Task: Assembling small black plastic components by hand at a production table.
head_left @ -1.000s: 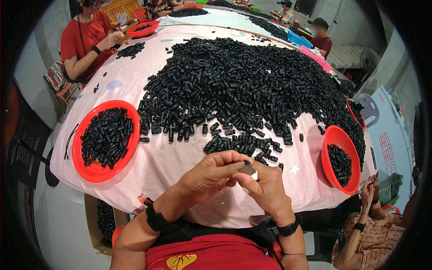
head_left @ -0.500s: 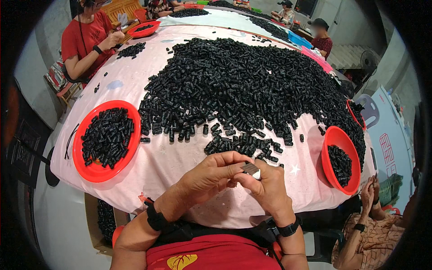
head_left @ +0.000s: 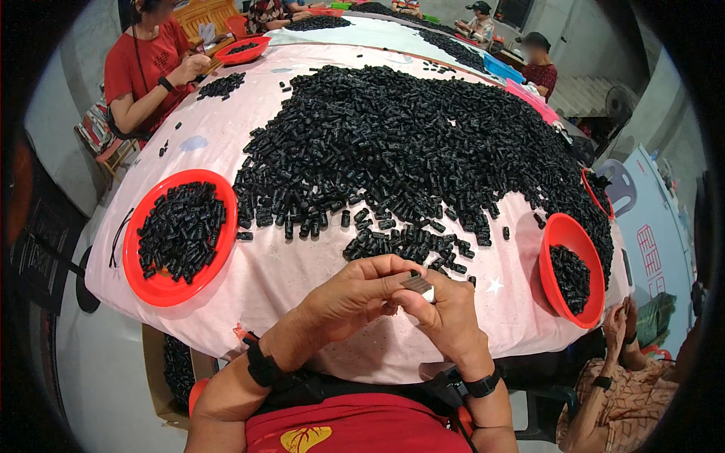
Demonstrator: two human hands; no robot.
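Observation:
My left hand [head_left: 347, 294] and my right hand [head_left: 449, 309] meet just above the near part of the table, fingers bent and pressed together. In my right hand is a flat grey-brown blade-like piece [head_left: 415, 285] with a white part under the thumb. My left fingertips are pinched at its far end, on what looks like a small black cylindrical piece [head_left: 413, 273], mostly hidden by fingers. Just beyond my hands lies a small cluster of black cylindrical pieces [head_left: 404, 245], in front of a large pile of the same pieces [head_left: 393, 136].
Black pieces fill a red round tray [head_left: 130, 253] at left and partly fill a red bowl [head_left: 553, 281] at right. A pink cloth [head_left: 317, 260] covers the table. Another person [head_left: 143, 72] works at far left, another [head_left: 627, 400] at near right. A cardboard box [head_left: 155, 370] stands below.
My two hands stay together in almost the same place. The blade-like piece has shifted very slightly left.

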